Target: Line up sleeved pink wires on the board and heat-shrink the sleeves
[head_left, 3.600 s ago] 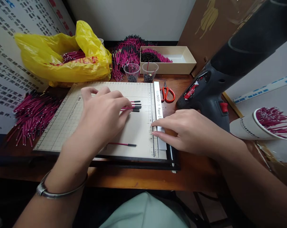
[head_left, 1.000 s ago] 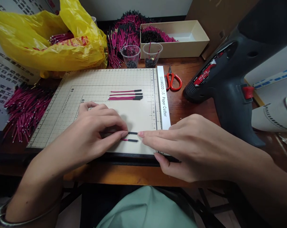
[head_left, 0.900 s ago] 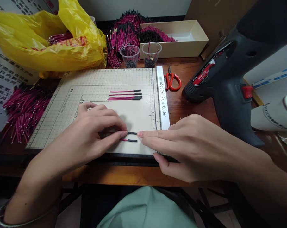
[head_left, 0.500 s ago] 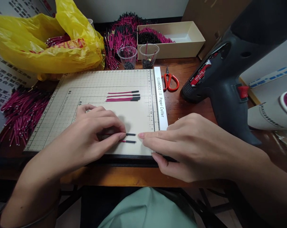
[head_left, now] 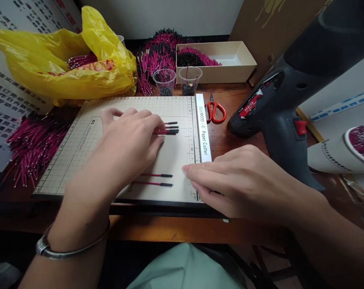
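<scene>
Over a group of several magenta wires with black sleeved ends (head_left: 172,127), my left hand (head_left: 132,134) is curved with its thumb and index finger apart. Its fingers hide the left part of those wires, and I cannot tell whether they touch. Nearer me, two more sleeved wires (head_left: 166,176) lie side by side on the paper cutter board (head_left: 182,156), black ends to the right. My right hand (head_left: 230,180) rests at the board's lower right edge. Its fingers are drawn together, with the index fingertip pointing left and nothing visible in them.
Red-handled snips (head_left: 216,112) lie right of the cutter's white rail (head_left: 203,132). A dark heat gun (head_left: 278,108) stands at right beside a paper cup (head_left: 326,156) of wires. Behind are two plastic cups (head_left: 164,82), a cardboard tray (head_left: 224,74), wire piles (head_left: 157,60) and a yellow bag (head_left: 88,82).
My left hand has moved away from the two near wires up to the farther group, leaving those two lying on the board. My right thumb has drawn in towards the fingers.
</scene>
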`<state>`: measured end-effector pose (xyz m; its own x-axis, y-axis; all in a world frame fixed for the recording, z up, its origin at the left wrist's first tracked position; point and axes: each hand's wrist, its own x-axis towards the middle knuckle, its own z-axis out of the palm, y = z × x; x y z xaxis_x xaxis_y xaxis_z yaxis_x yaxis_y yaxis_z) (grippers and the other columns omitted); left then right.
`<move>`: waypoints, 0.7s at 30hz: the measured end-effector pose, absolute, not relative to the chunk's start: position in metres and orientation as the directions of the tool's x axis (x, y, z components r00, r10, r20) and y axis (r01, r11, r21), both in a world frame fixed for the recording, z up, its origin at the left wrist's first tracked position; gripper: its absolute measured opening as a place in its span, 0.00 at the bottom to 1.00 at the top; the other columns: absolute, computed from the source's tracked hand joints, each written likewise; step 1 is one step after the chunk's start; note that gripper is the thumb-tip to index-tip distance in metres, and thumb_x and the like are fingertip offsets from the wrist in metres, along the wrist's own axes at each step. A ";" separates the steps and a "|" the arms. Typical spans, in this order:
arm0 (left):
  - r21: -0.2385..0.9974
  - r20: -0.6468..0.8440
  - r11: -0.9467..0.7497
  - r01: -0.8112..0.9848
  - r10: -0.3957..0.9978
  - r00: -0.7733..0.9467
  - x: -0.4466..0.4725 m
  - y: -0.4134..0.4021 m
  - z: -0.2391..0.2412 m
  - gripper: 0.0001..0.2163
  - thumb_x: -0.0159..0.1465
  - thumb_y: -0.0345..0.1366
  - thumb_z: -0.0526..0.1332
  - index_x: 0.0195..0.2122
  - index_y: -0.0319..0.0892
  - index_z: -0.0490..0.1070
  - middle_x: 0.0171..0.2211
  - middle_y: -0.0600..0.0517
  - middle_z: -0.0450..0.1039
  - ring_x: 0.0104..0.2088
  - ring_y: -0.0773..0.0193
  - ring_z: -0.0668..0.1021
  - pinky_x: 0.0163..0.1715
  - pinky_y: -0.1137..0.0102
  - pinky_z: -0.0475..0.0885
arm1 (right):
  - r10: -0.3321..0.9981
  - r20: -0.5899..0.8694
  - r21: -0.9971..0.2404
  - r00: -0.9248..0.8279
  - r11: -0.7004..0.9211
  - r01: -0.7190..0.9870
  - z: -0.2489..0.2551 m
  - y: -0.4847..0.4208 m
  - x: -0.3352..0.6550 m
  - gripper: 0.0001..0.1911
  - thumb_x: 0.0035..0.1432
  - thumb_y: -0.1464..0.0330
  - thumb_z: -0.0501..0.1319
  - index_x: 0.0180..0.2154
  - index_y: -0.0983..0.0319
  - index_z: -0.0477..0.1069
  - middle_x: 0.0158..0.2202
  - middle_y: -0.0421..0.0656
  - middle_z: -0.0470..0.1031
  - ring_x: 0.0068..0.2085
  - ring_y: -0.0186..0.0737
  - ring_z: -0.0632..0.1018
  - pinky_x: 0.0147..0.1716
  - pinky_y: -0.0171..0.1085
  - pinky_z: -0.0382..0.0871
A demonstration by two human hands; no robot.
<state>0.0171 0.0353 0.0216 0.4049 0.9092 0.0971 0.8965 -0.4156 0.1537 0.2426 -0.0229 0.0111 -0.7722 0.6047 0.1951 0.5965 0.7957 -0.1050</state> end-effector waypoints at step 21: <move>0.429 -0.103 -0.456 0.780 0.833 0.543 -0.004 0.026 0.022 0.12 0.65 0.44 0.57 0.32 0.46 0.78 0.34 0.52 0.81 0.39 0.55 0.77 0.50 0.54 0.56 | 0.602 0.215 -0.115 -0.769 0.798 0.592 0.008 -0.023 0.243 0.12 0.72 0.71 0.54 0.40 0.60 0.76 0.25 0.35 0.72 0.23 0.33 0.62 0.26 0.40 0.48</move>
